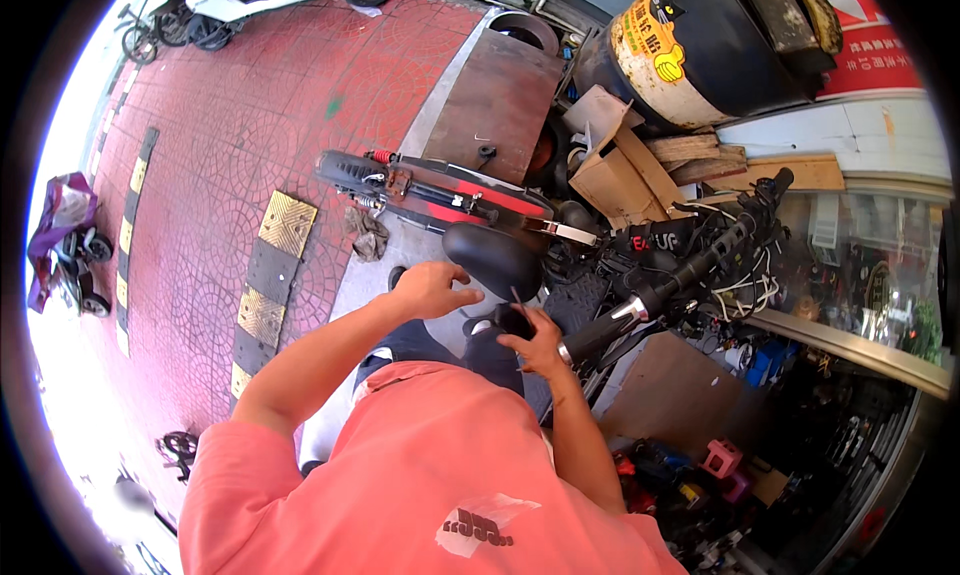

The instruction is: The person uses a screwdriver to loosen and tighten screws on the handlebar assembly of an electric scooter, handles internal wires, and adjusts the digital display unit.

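My left hand [432,289] hovers beside the black seat [492,259] of an electric scooter, its fingers slightly bent and apart, with nothing visible in them. To its right, my right hand [541,345] is closed on a small black object [514,321]; a thin rod sticks up beside it, and I cannot make out its exact kind. The scooter's red-edged deck [480,201] and rear wheel [346,168] lie beyond the seat. Close to my right hand is the black handlebar grip [594,337] with a silver collar.
Cables [752,285] tangle around the handlebar. Behind the scooter are an opened cardboard box [628,175], a large black drum [655,60], wooden planks [700,153] and a brown board [496,100]. A yellow-black ramp strip [277,265] crosses the red paving. Tools and a pink stool [721,458] fill the lower right.
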A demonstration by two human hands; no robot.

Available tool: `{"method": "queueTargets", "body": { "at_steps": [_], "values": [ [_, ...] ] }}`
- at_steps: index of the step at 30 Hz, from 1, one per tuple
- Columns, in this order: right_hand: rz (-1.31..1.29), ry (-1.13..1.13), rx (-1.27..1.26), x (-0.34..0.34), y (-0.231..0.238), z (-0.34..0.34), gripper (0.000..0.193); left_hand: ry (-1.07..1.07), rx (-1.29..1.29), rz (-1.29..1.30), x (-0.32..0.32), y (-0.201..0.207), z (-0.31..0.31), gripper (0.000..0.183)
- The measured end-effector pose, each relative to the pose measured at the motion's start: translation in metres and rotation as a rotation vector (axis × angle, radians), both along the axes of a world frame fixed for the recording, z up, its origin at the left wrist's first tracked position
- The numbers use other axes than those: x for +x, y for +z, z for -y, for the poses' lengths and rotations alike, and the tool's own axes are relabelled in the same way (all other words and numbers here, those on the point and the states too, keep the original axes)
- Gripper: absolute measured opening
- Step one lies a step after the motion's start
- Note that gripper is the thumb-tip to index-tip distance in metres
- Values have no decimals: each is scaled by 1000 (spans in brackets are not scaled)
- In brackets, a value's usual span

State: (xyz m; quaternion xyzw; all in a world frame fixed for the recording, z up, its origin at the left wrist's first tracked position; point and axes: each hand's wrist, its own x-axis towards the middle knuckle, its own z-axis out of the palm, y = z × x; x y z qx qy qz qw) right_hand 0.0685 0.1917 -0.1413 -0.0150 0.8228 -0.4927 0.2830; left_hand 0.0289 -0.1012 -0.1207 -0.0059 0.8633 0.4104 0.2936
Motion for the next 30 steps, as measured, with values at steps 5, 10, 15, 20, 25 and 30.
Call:
{"method": "queueTargets", "body": {
  "at_steps": [5,10,15,20,25,30],
  "values": [
    [-222,191,-110,-44,43,84,66,141,300,522,-30,4,24,44],
    [-318,-108,-97,-56,23,71,65,540,640,680,-55,-10,28,24],
    [-275,-502,232,11,-79,-45,44,1035,823,677,-141,-142,50,36],
    [236,-1090,247,257,-141,-159,29,1144,715,586,-309,-288,51,41],
    [782,-1347,698,314,-54,-38,24,1039,839,605,-426,-419,47,40],
    [1092,-1163,636,369,-82,56,24,869,485,589,-464,-491,32,30]
  ]
}}
